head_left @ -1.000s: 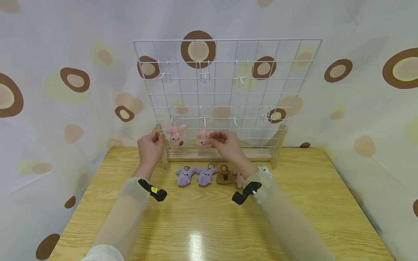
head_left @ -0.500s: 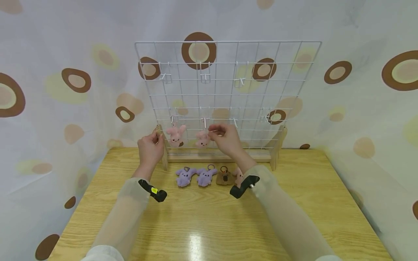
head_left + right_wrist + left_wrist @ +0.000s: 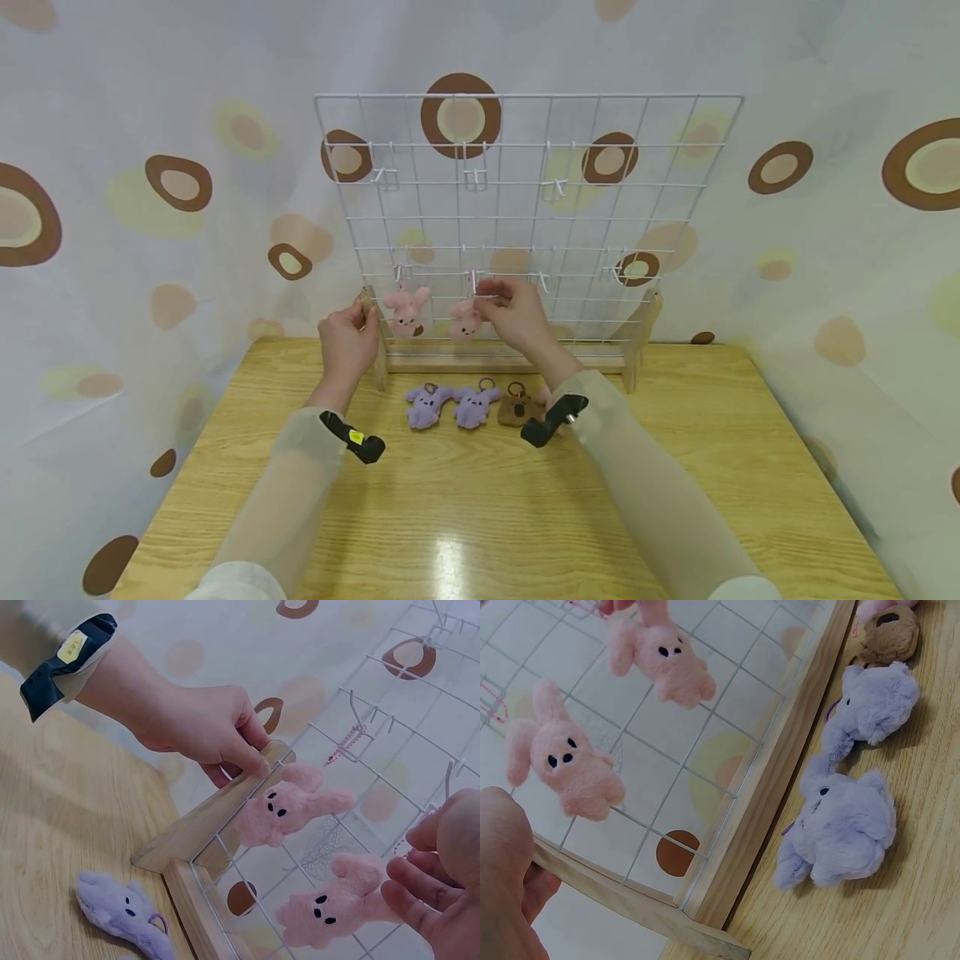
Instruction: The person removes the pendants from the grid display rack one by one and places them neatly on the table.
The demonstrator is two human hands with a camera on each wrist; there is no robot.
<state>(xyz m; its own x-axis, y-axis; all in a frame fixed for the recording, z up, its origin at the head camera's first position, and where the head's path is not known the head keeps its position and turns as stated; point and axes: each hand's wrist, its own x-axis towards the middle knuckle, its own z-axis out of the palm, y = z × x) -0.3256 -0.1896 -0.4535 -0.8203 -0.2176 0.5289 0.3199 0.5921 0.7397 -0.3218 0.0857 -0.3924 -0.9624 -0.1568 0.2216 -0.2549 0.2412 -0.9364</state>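
Note:
My left hand (image 3: 348, 346) grips the wooden end post (image 3: 180, 817) of the wire grid stand (image 3: 525, 218) on its left side. A pink bunny plush (image 3: 406, 312) hangs from the lower left hook, just right of that hand. From the hook beside it hangs a second pink bunny plush (image 3: 671, 664). My right hand (image 3: 521, 318) is at this second bunny's ear, its fingertips touching the ear close to the bead chain (image 3: 402, 844). In the right wrist view its fingers (image 3: 420, 889) are only slightly bent.
Before the stand, two purple bunny plushes (image 3: 426, 407) and a brown plush (image 3: 517, 409) lie on the wooden table (image 3: 420, 500). A pink plush is partly hidden under my right wrist. White hooks (image 3: 556, 188) project from the grid.
My right hand has shifted slightly up and left along the second pink bunny's ear. My left hand has kept its grip on the post. The view has shifted slightly.

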